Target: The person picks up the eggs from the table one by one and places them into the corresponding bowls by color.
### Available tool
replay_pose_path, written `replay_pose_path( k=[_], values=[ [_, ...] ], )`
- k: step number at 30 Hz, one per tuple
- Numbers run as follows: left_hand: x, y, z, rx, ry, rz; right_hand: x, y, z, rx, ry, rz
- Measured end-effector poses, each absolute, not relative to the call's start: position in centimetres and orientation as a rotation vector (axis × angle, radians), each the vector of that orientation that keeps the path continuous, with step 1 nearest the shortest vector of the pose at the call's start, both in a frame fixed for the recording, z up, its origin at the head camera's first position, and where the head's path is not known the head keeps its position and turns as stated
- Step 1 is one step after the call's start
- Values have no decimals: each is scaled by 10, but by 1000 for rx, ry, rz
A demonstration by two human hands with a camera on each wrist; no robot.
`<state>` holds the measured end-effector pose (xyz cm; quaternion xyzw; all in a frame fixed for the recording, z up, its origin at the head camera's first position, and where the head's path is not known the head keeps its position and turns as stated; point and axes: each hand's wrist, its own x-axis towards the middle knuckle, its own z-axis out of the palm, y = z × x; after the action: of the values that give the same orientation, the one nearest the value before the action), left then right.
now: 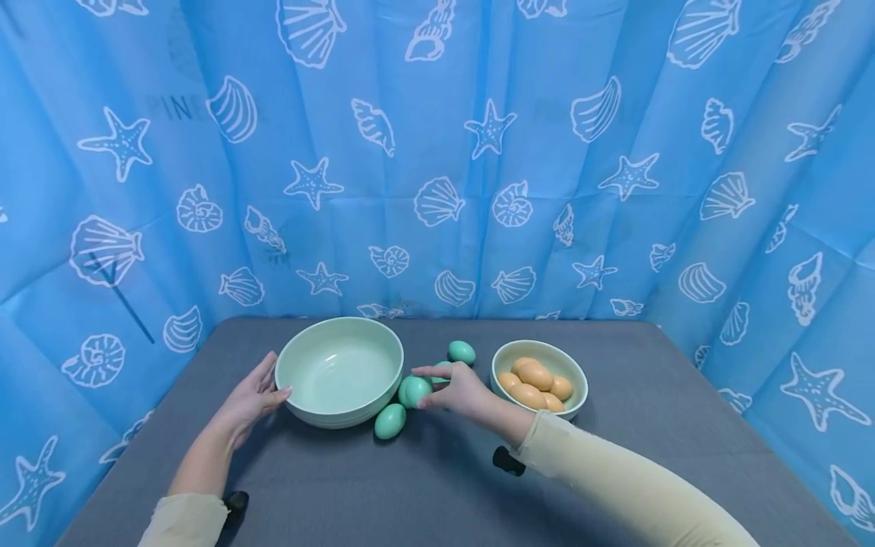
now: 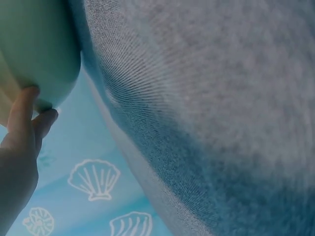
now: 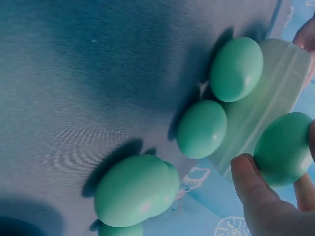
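Note:
A large pale green bowl (image 1: 339,372) stands at the left of the table, and its inside shows no contents. At its left side my left hand (image 1: 247,399) touches the outer wall with extended fingers, the thumb tip by the rim. My right hand (image 1: 461,395) pinches a green egg (image 3: 283,150) between thumb and fingers, right beside the large bowl. More green eggs lie around it: one egg (image 1: 390,422) by the bowl's front right, another egg (image 3: 202,129) close to the bowl wall, and one (image 1: 461,352) farther back. The right hand partly covers some of them in the head view.
A smaller pale green bowl (image 1: 579,384) holding several tan eggs (image 1: 536,376) stands to the right, just behind my right forearm. Grey cloth covers the table (image 1: 383,494). A blue curtain (image 1: 437,152) with white shells and starfish hangs along the back and sides.

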<state>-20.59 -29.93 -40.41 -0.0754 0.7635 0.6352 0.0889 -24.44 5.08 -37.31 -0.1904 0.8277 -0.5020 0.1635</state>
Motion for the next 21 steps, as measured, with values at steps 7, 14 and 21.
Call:
replay_pose_path(
  k=[7, 14, 21],
  values=[
    [-207, -296, -402, -251, 2309, 1872, -245, 43, -362, -557, 2376, -1460],
    [-207, -296, -403, -262, 2312, 1878, -247, 36, -359, -535, 2359, -1447],
    [-205, -296, -403, -258, 2319, 1886, -252, 28, -355, -527, 2286, -1498]
  ],
)
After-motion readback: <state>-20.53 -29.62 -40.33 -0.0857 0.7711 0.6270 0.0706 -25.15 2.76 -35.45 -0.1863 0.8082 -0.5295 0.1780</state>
